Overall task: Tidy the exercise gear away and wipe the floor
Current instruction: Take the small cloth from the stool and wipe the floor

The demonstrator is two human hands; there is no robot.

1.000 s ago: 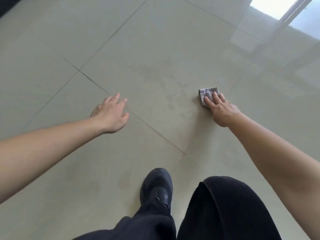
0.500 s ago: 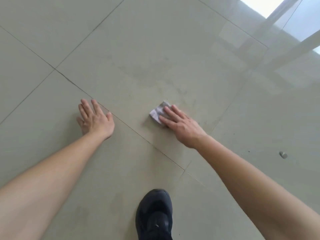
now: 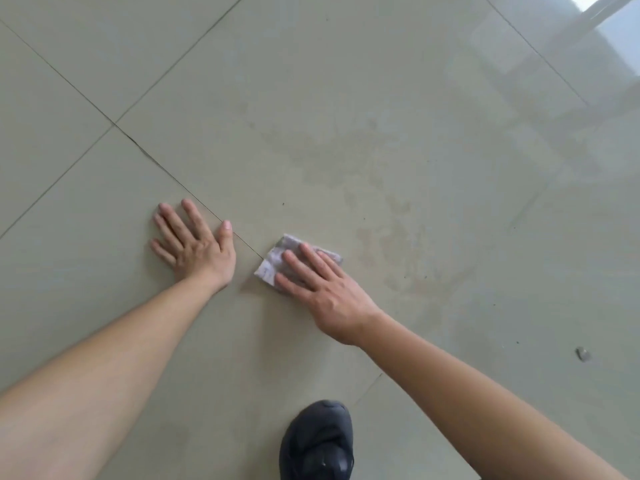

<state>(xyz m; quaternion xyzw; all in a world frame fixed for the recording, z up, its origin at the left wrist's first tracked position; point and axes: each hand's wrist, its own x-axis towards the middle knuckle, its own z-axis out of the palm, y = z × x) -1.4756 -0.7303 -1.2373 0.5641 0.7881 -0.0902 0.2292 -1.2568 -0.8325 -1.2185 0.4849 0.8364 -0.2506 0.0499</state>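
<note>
Right hand [image 3: 325,296] is flat with straight fingers pressing a folded cloth [image 3: 277,261] onto the tiled floor [image 3: 346,98] — the cloth's just right of the left hand [image 3: 195,247], which lies splayed, palm down. Black shoe [image 3: 317,441] sits nearer me than the cloth.

The pale tiled floor [image 3: 346,81] is crossed by dark grout lines [image 3: 69,83] and marked by a dull smear [image 3: 391,230]. A folded cloth [image 3: 273,258], a black shoe [image 3: 317,441] and a small grey scrap [image 3: 583,354] are set on it
</note>
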